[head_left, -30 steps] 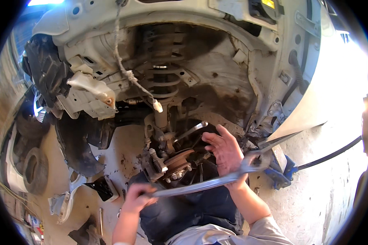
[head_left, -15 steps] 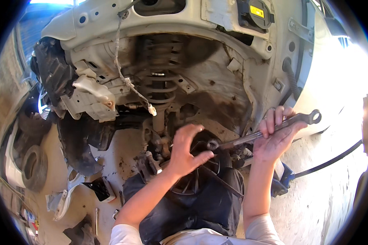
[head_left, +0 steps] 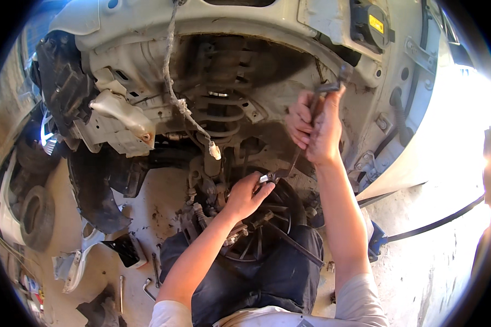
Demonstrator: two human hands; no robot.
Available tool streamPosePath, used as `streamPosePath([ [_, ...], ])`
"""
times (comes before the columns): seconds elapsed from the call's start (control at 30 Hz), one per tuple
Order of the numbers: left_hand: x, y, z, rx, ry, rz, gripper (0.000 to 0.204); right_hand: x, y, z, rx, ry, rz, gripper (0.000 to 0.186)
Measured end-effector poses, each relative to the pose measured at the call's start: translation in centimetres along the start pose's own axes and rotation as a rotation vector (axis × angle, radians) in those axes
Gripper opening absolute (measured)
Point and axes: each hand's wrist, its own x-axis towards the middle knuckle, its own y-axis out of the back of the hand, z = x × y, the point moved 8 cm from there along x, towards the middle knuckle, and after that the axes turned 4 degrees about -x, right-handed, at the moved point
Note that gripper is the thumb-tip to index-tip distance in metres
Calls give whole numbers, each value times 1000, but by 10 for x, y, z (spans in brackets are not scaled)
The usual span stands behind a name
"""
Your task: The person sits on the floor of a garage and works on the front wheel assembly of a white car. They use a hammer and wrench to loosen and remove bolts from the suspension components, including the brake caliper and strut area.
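Note:
My right hand (head_left: 323,131) is closed round a long ring wrench (head_left: 298,156), raised steeply in front of the wheel arch. Motion blurs its upper end, and its lower end comes down close to my left fingertips. My left hand (head_left: 244,197) is closed in a pinch beside that lower end. A small silvery piece shows at those fingertips, too small to name. Below lies a dark spoked wheel (head_left: 281,210) between my knees, along with hub parts. Above my left hand stands the coil spring (head_left: 219,122) of the suspension strut.
A frayed cable with a pale connector (head_left: 215,151) hangs in the wheel arch. The black plastic liner (head_left: 95,191) droops at the left. Tools, including a metal bar (head_left: 121,294), and a tyre (head_left: 37,218) lie on the floor. A blue stand (head_left: 377,240) is at the right.
My right hand has swung up and left, tipping the wrench from nearly level to steep. My left hand has gone from spread fingers to a pinch near its lower end. The view has shifted slightly.

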Motion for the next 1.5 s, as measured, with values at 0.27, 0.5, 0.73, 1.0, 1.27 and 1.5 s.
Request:
streamPosePath([
  [0.27,0,0,-2,-27,-21,-5,34,33,-39,25,-201,-144,-45,72],
  [0.5,0,2,2,-91,8,5,37,49,-54,59,-178,-198,-71,60],
  [0.73,-1,0,-4,25,6,-12,37,47,-43,49,-143,-77,38,51],
  [1.0,-1,-2,-7,1,-6,5,37,34,11,40,-84,-42,287,50],
  [1.27,-2,0,-3,-6,130,-55,38,33,-5,18,-159,7,223,68],
  [1.5,-3,3,3,-45,89,-19,40,18,-45,8,-240,12,99,66],
])
